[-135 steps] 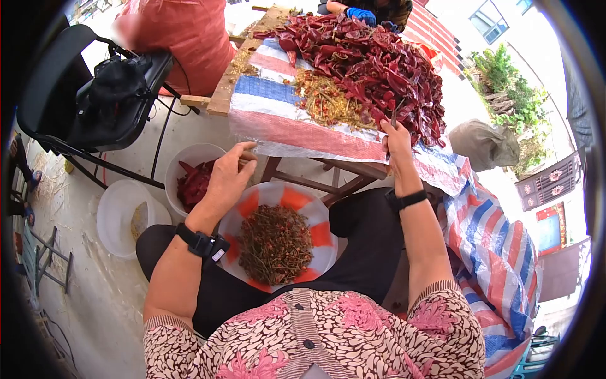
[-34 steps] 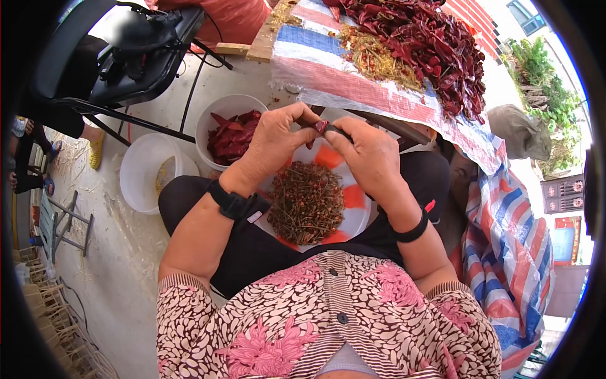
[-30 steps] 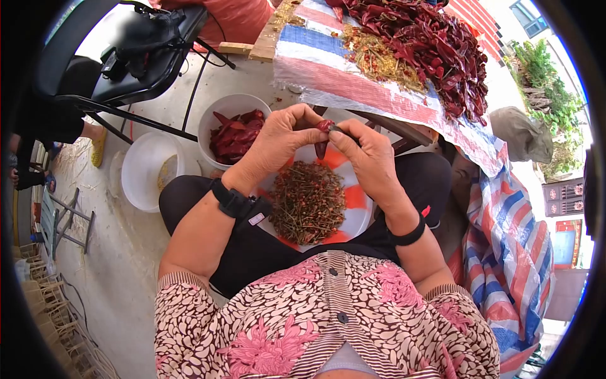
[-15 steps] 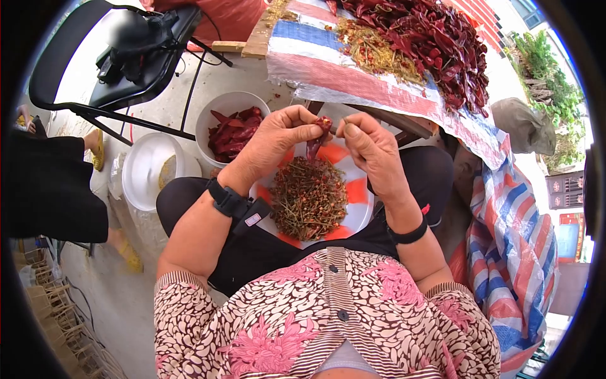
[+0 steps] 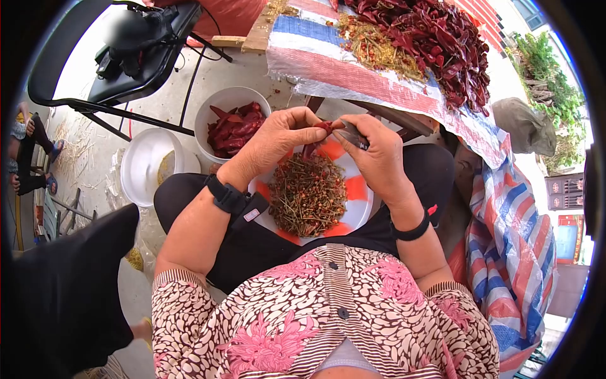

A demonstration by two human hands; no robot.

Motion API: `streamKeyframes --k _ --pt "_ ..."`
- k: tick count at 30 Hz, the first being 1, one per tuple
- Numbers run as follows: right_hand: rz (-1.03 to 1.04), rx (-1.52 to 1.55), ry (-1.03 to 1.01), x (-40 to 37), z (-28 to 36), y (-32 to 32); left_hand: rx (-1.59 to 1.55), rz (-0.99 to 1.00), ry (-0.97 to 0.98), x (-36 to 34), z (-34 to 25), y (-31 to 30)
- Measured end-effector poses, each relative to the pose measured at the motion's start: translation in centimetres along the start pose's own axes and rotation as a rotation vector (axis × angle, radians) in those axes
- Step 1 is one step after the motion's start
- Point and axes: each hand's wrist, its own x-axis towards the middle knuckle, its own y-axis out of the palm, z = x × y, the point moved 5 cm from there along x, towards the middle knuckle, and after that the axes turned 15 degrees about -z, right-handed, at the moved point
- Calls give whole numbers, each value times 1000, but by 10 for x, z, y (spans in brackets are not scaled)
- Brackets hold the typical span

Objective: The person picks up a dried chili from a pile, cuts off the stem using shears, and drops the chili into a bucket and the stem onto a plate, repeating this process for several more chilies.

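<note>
My left hand (image 5: 281, 136) pinches a dried red chili pepper (image 5: 310, 150) by its top end, between thumb and fingers. Touching or very close to that end is my right hand (image 5: 380, 148), closed around a small dark metal blade (image 5: 353, 134); the fingers hide part of it, so its full shape does not show. Beneath both hands, a white and orange-red basin (image 5: 360, 189) rests on my lap. In it lies a heap of chili stems and seeds (image 5: 307, 196). Left of my hands, a white bucket (image 5: 211, 100) holds several red chilies (image 5: 237, 129).
Ahead, a table under a striped sheet (image 5: 315, 57) bears a large pile of dried chilies (image 5: 435, 47) and yellowish scraps (image 5: 379, 47). A second white bucket (image 5: 142, 167) and a black folding chair (image 5: 151, 69) stand left. A person in black (image 5: 76, 290) is close by.
My right hand has come closer to the chili top, and a metal blade now shows in it. The person in black on the left has moved nearer.
</note>
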Motion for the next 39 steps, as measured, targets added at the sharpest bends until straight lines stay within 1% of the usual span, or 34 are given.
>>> streamKeyframes --k 3,8,9,11,17,19,20,21,23,25,26,29,30,33,34,37,38,39 --pt "73 52 108 1 -1 0 122 1 27 -2 -4 -2" --pt "57 -101 28 -5 0 3 293 3 78 -3 -5 -3" --pt "45 -119 13 -6 -1 4 259 20 71 -3 -4 -1" --pt "50 -92 18 -9 -3 5 190 55 57 -5 -4 2" --pt "58 -15 12 -13 -4 6 286 65 56 -7 -5 2" --pt "38 6 10 -17 -7 8 344 76 62 -11 6 -5" --pt "77 -12 73 -24 -17 14 362 108 97 -2 10 1" --pt "94 -26 86 -25 -17 15 404 109 93 -1 15 -1" --pt "135 46 225 -29 -26 19 412 118 96 -4 12 2" --pt "222 214 383 -33 -35 24 436 160 5 -6 6 3" --pt "284 376 545 -37 -39 25 450 178 -45 -8 3 3" --pt "439 632 776 -46 -40 27 481 220 -80 -12 -10 1" --pt "454 673 875 -45 -30 23 412 223 -155 -14 -9 0" --pt "519 889 1072 -59 -31 26 433 250 -92 -12 -13 -5" --pt "527 986 1127 -61 -32 25 544 182 -27 -9 -12 -14" --pt "421 705 935 -51 -28 12 685 28 132 1 -15 -36" --pt "401 607 813 -63 -51 22 740 -9 103 2 -16 -42" --pt "363 389 646 -64 -56 19 869 -48 177 4 -15 -49"
